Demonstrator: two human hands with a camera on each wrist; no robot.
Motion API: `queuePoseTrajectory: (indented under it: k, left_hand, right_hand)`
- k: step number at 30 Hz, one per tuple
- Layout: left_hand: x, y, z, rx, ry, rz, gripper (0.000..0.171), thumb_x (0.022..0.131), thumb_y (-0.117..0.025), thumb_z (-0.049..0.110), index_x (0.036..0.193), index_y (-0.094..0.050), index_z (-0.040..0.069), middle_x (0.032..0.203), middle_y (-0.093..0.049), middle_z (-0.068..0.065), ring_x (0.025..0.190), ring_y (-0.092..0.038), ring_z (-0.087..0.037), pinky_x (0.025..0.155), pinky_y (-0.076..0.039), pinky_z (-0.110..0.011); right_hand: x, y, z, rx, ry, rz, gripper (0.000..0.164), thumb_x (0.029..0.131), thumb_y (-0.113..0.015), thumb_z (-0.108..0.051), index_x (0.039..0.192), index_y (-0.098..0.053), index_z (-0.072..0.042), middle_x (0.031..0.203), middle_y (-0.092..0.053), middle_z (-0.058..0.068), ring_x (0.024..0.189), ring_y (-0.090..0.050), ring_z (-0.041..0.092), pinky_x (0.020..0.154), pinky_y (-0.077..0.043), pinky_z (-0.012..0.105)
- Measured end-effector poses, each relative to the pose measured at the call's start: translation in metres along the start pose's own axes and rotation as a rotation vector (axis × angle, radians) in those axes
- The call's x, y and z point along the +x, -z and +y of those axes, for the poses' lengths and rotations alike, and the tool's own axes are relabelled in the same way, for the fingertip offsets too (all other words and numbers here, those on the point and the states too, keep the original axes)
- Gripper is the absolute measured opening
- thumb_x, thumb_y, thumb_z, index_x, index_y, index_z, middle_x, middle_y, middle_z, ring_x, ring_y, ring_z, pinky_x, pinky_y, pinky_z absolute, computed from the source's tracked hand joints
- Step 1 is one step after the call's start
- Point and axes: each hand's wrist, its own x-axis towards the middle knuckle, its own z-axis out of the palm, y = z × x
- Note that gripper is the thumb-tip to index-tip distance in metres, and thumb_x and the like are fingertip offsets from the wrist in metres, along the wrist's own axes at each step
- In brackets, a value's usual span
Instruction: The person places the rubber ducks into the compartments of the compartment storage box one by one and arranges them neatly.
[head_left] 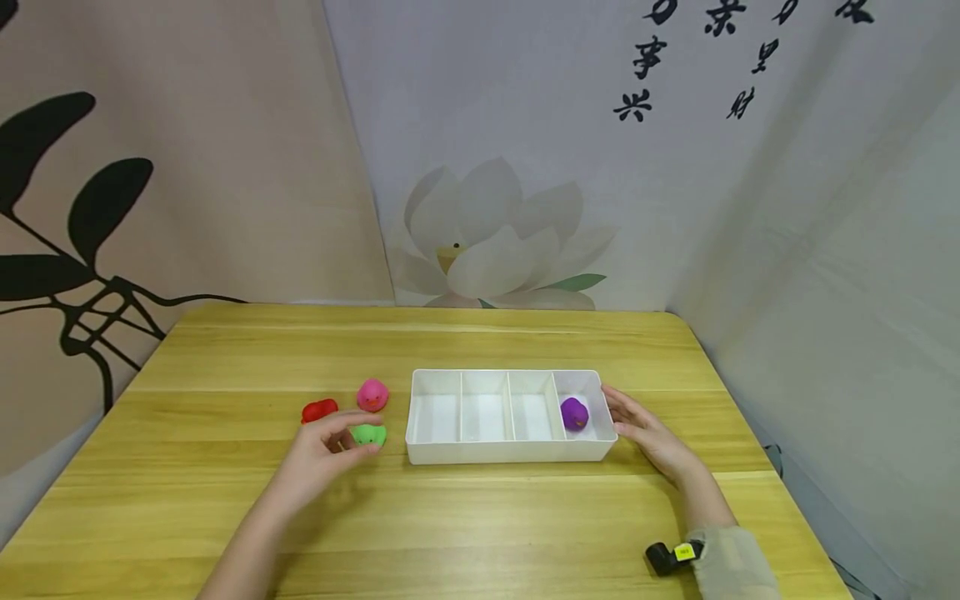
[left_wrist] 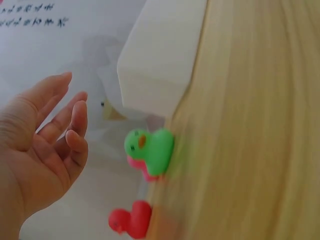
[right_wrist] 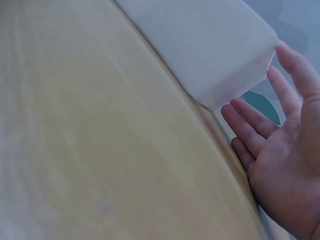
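Nearest us, our left hand (head_left: 324,450) hovers with a loose, wide grip just beside the glossy rubbery green duck (head_left: 369,434), holding nothing. Pink duck (head_left: 372,394) and red duck (head_left: 319,410) sit near it, mid-tabletop (head_left: 480,517). Our right hand (head_left: 643,432), fingers straight, steadies the end wall of the white plastic tray (head_left: 510,451); a purple duck (head_left: 574,413) occupies its rightmost compartment.

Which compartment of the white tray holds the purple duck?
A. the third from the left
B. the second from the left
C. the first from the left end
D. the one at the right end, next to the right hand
D: the purple duck sits in the rightmost compartment of the white tray, beside the right hand; the other three compartments show only white floor.
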Motion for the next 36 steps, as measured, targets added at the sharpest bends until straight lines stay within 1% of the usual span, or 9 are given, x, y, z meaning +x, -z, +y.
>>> queuePoseTrajectory:
  k: [3,8,10,14,17,21,28,32,36]
  left_hand:
    - [-0.002,0.006,-0.009,0.016,-0.002,0.002,0.033,0.08,-0.078,0.011,0.111,-0.069,0.006,0.109,-0.064,-0.012,0.069,-0.056,-0.017,0.053,-0.046,-0.027]
    - [-0.003,0.013,-0.025,0.052,-0.009,0.0,0.036,0.081,-0.077,0.01,0.116,-0.067,0.006,0.114,-0.063,-0.009,0.071,-0.057,-0.016,0.056,-0.048,-0.027]
    - [-0.003,0.015,-0.031,0.046,-0.001,-0.007,0.038,0.081,-0.077,0.011,0.117,-0.066,0.005,0.114,-0.061,-0.009,0.072,-0.057,-0.017,0.056,-0.048,-0.027]
    - [-0.003,0.016,-0.04,0.021,0.037,-0.015,0.041,0.081,-0.077,0.012,0.119,-0.064,0.005,0.116,-0.059,-0.012,0.071,-0.057,-0.017,0.054,-0.047,-0.026]
    - [-0.003,0.014,-0.047,-0.005,0.065,-0.02,0.043,0.081,-0.077,0.01,0.121,-0.063,0.004,0.115,-0.057,-0.015,0.068,-0.056,-0.016,0.05,-0.046,-0.025]
    - [-0.001,0.011,-0.057,-0.026,0.078,-0.026,0.044,0.081,-0.076,0.007,0.122,-0.062,0.004,0.113,-0.056,-0.016,0.066,-0.055,-0.016,0.049,-0.045,-0.024]
    - [0.002,0.005,-0.065,-0.023,0.075,-0.03,0.044,0.082,-0.076,0.007,0.123,-0.062,0.004,0.113,-0.057,-0.013,0.071,-0.056,-0.017,0.058,-0.049,-0.025]
    - [0.002,0.003,-0.067,-0.012,0.068,-0.021,0.043,0.081,-0.076,0.006,0.122,-0.062,0.003,0.112,-0.058,-0.012,0.071,-0.053,-0.018,0.059,-0.048,-0.024]
    - [0.003,0.002,-0.068,0.024,0.072,-0.004,0.041,0.081,-0.077,0.007,0.12,-0.064,0.004,0.108,-0.059,-0.01,0.071,-0.053,-0.017,0.059,-0.047,-0.024]
  right_hand:
    - [0.0,0.0,-0.001,-0.007,0.004,-0.004,0.056,0.101,-0.045,-0.008,0.152,-0.023,-0.007,0.149,-0.022,0.03,0.127,-0.038,0.006,0.099,-0.03,0.018]
    - [0.0,0.0,-0.002,-0.003,0.008,-0.007,0.056,0.101,-0.045,-0.007,0.152,-0.022,-0.006,0.15,-0.021,0.031,0.128,-0.037,0.006,0.099,-0.029,0.018]
    - [0.0,-0.001,-0.003,0.006,0.004,-0.003,0.056,0.1,-0.045,-0.007,0.151,-0.022,-0.006,0.15,-0.021,0.03,0.128,-0.037,0.005,0.099,-0.029,0.017]
    - [0.0,-0.001,-0.003,0.011,0.007,-0.008,0.056,0.1,-0.046,-0.007,0.151,-0.022,-0.006,0.15,-0.021,0.03,0.128,-0.038,0.004,0.099,-0.029,0.017]
    - [0.0,-0.001,-0.003,0.009,0.017,-0.018,0.056,0.101,-0.045,-0.007,0.151,-0.022,-0.005,0.15,-0.021,0.031,0.128,-0.037,0.005,0.1,-0.029,0.017]
    - [0.0,0.0,-0.003,0.003,0.027,-0.024,0.056,0.101,-0.044,-0.006,0.151,-0.021,-0.005,0.149,-0.021,0.031,0.129,-0.037,0.005,0.1,-0.029,0.017]
    - [0.0,-0.001,-0.003,0.01,0.004,-0.01,0.056,0.1,-0.045,-0.007,0.152,-0.022,-0.006,0.15,-0.022,0.029,0.128,-0.037,0.005,0.1,-0.029,0.017]
    - [0.0,0.0,-0.002,-0.003,0.006,-0.012,0.056,0.101,-0.045,-0.007,0.152,-0.022,-0.007,0.15,-0.023,0.029,0.129,-0.037,0.006,0.099,-0.029,0.018]
    - [0.0,0.0,-0.001,-0.005,0.016,-0.015,0.056,0.1,-0.044,-0.006,0.152,-0.022,-0.006,0.149,-0.023,0.031,0.129,-0.037,0.008,0.1,-0.03,0.018]
